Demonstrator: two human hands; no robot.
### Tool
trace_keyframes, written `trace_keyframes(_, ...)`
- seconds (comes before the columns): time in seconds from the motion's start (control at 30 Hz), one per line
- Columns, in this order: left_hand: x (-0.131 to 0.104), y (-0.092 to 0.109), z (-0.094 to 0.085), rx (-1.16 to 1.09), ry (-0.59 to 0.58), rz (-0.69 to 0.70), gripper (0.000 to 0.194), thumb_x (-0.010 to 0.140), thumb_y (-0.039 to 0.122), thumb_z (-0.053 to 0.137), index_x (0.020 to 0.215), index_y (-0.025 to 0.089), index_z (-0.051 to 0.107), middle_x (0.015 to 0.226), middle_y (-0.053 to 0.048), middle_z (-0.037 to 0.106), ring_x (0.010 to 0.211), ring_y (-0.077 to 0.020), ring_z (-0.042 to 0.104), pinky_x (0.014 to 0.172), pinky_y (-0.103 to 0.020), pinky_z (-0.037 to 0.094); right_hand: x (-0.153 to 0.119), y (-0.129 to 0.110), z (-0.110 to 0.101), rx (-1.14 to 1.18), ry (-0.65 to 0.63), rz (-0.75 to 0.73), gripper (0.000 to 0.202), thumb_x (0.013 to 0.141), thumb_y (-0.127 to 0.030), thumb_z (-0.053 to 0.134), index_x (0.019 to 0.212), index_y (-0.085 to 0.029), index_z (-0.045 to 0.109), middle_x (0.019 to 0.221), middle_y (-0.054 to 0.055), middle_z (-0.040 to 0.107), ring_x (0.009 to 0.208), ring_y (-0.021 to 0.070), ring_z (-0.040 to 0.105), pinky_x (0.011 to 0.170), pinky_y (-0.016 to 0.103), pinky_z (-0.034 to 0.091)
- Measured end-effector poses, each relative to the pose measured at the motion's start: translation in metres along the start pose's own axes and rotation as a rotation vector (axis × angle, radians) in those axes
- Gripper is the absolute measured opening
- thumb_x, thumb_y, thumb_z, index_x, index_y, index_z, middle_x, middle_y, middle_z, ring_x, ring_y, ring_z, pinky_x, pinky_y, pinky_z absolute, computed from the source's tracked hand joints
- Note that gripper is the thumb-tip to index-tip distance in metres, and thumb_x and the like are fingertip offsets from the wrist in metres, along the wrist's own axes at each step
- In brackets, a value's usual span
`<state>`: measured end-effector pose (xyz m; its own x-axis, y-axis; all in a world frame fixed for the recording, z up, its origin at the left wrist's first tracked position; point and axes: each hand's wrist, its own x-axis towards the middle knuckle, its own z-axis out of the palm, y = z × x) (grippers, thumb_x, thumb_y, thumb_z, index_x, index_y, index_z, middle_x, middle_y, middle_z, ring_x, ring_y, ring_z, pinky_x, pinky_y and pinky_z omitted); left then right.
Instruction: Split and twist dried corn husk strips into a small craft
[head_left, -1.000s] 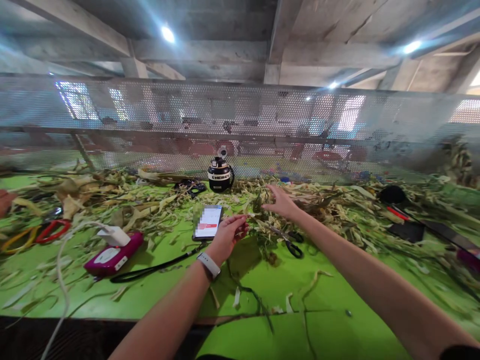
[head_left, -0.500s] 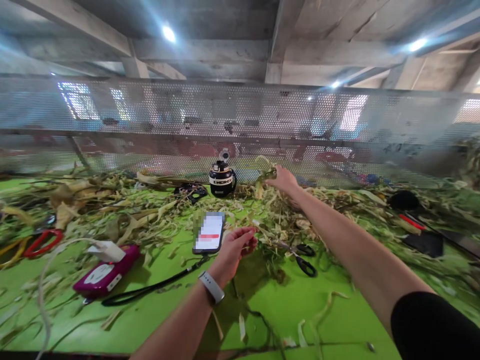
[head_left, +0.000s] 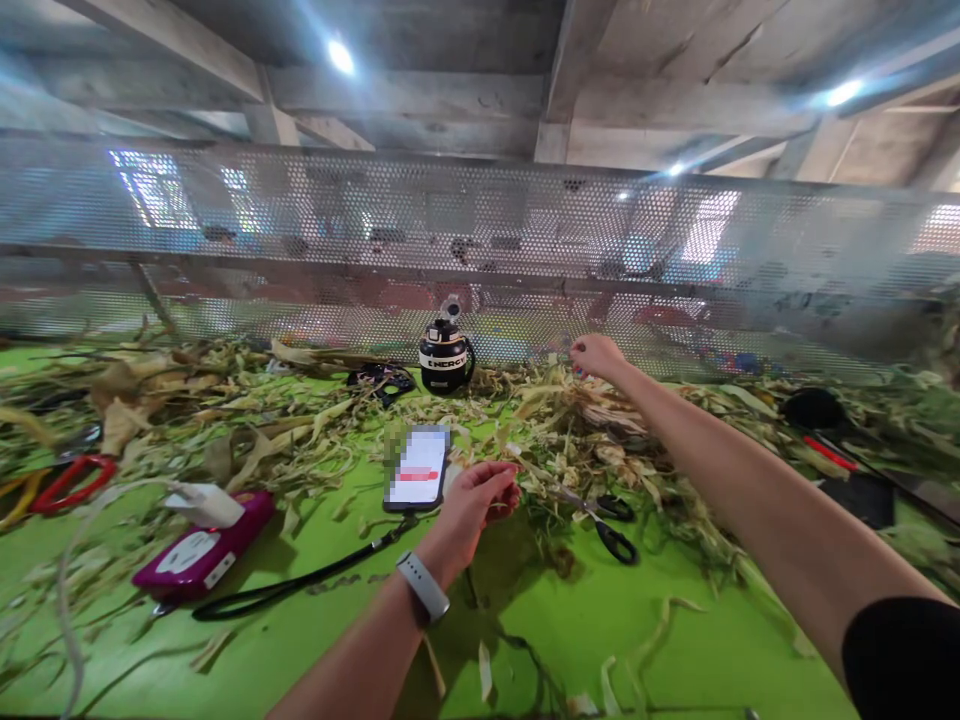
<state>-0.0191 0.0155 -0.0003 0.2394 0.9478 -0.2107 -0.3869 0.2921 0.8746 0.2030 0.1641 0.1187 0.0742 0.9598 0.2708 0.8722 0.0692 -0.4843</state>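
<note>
Just right of the phone (head_left: 418, 470), my left hand (head_left: 480, 500) is closed in a pinch above the green table (head_left: 465, 650). Whatever lies between its fingertips, if anything, is too small to make out. My right hand (head_left: 598, 357) reaches far forward, its fingers curled together over the back of a heap of dry, husk-like leaf strips (head_left: 611, 415). Its fingertips point left, and I cannot make out anything in them. Black-handled scissors (head_left: 611, 530) lie partly open between my forearms, their blades reaching into the scraps.
A black bottle (head_left: 444, 360) stands at the back before a perforated metal screen (head_left: 510, 220). At left lie a purple power bank (head_left: 206, 555) with a white plug and cable, and red-handled scissors (head_left: 75, 483). A black strap (head_left: 300, 578) runs from the phone. Leaf scraps cover much of the table.
My right hand has moved right, away from the curled leaf strip it held; that strip no longer shows in its fingers. My left hand has stayed nearly in place, still pinched.
</note>
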Motion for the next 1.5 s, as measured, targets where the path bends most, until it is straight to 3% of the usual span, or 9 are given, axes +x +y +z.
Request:
trace_keyframes(0.17, 0.0, -0.001, -0.001, 0.017, -0.027, -0.001, 0.022, 0.061, 0.029, 0.074, 0.075, 0.015, 0.067, 0.06, 0.0, 0.063, 0.052, -0.0072, 0.055, 0.051, -0.018, 0.042, 0.012, -0.025, -0.018, 0.312, 0.093, -0.089, 0.029, 0.091, -0.013, 0.032, 0.112, -0.018, 0.052, 0.096, 0.005, 0.068, 0.066, 0.007, 0.066, 0.059, 0.018, 0.05)
trace_keyframes(0.33, 0.001, 0.001, -0.002, 0.003, -0.035, 0.04, 0.025, 0.062, 0.032, 0.073, 0.08, 0.015, 0.067, 0.063, 0.0, 0.063, 0.054, -0.0077, 0.056, 0.052, -0.018, 0.041, 0.012, -0.049, -0.04, 0.943, 0.137, -0.197, 0.019, 0.09, -0.013, 0.039, 0.098, -0.018, 0.055, 0.085, 0.002, 0.068, 0.067, 0.0066, 0.065, 0.058, 0.018, 0.051)
trace_keyframes(0.7, -0.002, 0.004, 0.003, 0.018, 0.052, 0.291, 0.044, 0.062, 0.025, 0.073, 0.103, 0.019, 0.06, 0.093, -0.003, 0.065, 0.089, -0.0142, 0.058, 0.072, -0.022, 0.047, -0.047, -0.1, -0.078, 0.93, -0.077, -0.422, 0.014, 0.086, -0.018, 0.051, 0.097, -0.014, 0.059, 0.083, 0.002, 0.066, 0.072, 0.0099, 0.065, 0.059, 0.021, 0.05)
trace_keyframes(0.83, 0.0, 0.001, 0.002, 0.042, 0.029, 0.279, 0.043, 0.065, 0.024, 0.071, 0.106, 0.018, 0.058, 0.102, -0.006, 0.064, 0.094, -0.0165, 0.057, 0.072, -0.023, 0.047, -0.034, -0.091, -0.063, 0.848, -0.113, -0.308, 0.01, 0.082, -0.016, 0.054, 0.09, -0.012, 0.06, 0.081, 0.005, 0.067, 0.067, 0.0107, 0.064, 0.055, 0.021, 0.051)
trace_keyframes(1.0, 0.001, 0.001, 0.001, -0.008, 0.03, 0.263, 0.048, 0.067, 0.026, 0.07, 0.113, 0.02, 0.055, 0.114, -0.01, 0.06, 0.105, -0.0211, 0.055, 0.073, -0.026, 0.049, -0.005, -0.059, -0.033, 0.855, 0.129, -0.333, 0.036, 0.076, -0.02, 0.058, 0.112, -0.024, 0.053, 0.11, 0.003, 0.061, 0.096, 0.0151, 0.06, 0.07, 0.025, 0.052)
trace_keyframes(1.13, 0.003, 0.0, 0.001, -0.008, 0.026, 0.235, 0.051, 0.064, 0.027, 0.073, 0.111, 0.02, 0.056, 0.111, -0.01, 0.062, 0.105, -0.0225, 0.056, 0.074, -0.027, 0.049, 0.0, -0.028, 0.001, 0.249, -0.002, -0.271, 0.061, 0.073, -0.014, 0.056, 0.132, -0.02, 0.041, 0.12, 0.01, 0.057, 0.1, 0.0216, 0.059, 0.077, 0.035, 0.05)
trace_keyframes(1.17, 0.004, -0.001, 0.001, -0.004, 0.025, 0.231, 0.051, 0.064, 0.028, 0.073, 0.111, 0.02, 0.056, 0.111, -0.01, 0.062, 0.104, -0.0223, 0.056, 0.074, -0.027, 0.049, -0.005, -0.022, 0.012, 0.009, -0.116, -0.324, 0.06, 0.072, -0.012, 0.055, 0.13, -0.019, 0.045, 0.12, 0.01, 0.058, 0.102, 0.0217, 0.058, 0.083, 0.036, 0.048)
trace_keyframes(1.3, 0.006, -0.002, 0.001, 0.003, 0.031, 0.216, 0.047, 0.064, 0.024, 0.072, 0.109, 0.019, 0.056, 0.107, -0.009, 0.062, 0.099, -0.0201, 0.058, 0.069, -0.025, 0.048, -0.034, -0.005, 0.054, -0.135, -0.271, -0.408, 0.037, 0.05, -0.003, 0.07, 0.082, -0.022, 0.073, 0.119, 0.007, 0.061, 0.11, 0.0285, 0.053, 0.095, 0.039, 0.04)
trace_keyframes(1.5, 0.003, 0.001, 0.001, -0.01, 0.022, 0.199, 0.038, 0.063, 0.025, 0.073, 0.098, 0.019, 0.062, 0.098, -0.006, 0.066, 0.09, -0.0174, 0.06, 0.069, -0.024, 0.047, -0.045, 0.0, 0.07, -0.081, -0.106, -0.489, 0.019, 0.069, -0.008, 0.06, 0.073, -0.02, 0.074, 0.116, 0.01, 0.063, 0.114, 0.0291, 0.05, 0.099, 0.047, 0.034)
